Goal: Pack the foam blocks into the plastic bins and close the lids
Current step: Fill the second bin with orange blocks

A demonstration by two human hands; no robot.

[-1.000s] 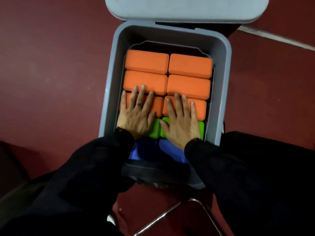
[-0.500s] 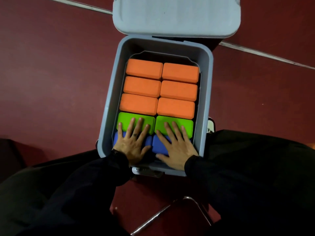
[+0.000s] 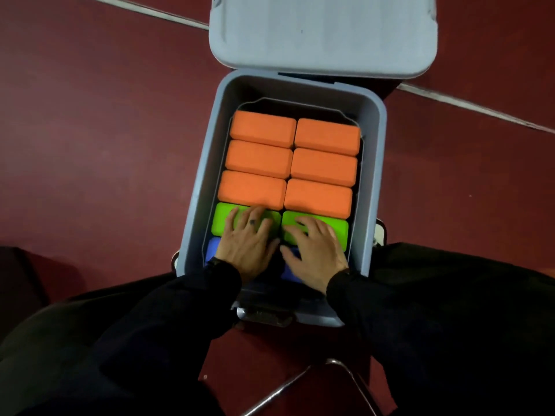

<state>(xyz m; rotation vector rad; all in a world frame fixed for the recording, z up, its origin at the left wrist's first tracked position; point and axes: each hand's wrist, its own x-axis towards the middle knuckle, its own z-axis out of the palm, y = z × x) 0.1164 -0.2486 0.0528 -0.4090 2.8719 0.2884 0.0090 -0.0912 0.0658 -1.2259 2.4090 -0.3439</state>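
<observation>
Both hands lay flat inside the grey plastic bin [image 3: 198,181], fingers spread and nothing gripped: left hand [image 3: 246,244] with palm over the left blue block [image 3: 212,247] and fingers reaching onto the left green block [image 3: 220,219]; right hand [image 3: 315,253] likewise, palm over the right blue block [image 3: 289,270], fingers on the right green block [image 3: 336,228]. Change noted against one second earlier: the hands then rested further up the bin, fingertips on the nearest orange blocks; half a second ago they had drawn back to the green row, and sat in much the same place now, slightly more bunched toward the centre seam. Reading: a tamping pass working from the far end toward the near edge, apparently finishing at the last rows. Six orange blocks [image 3: 261,159] sat level in three pairs, untouched, just beyond the fingertips. All ten visible blocks lay in two columns, filling the bin wall to wall. Lid [image 3: 321,34] stood open, hinged at the far side, well beyond the hands. Packing of this bin judged complete or nearly so; lid not yet closed. A latch [image 3: 264,316] showed at the near edge, below the wrists.
</observation>
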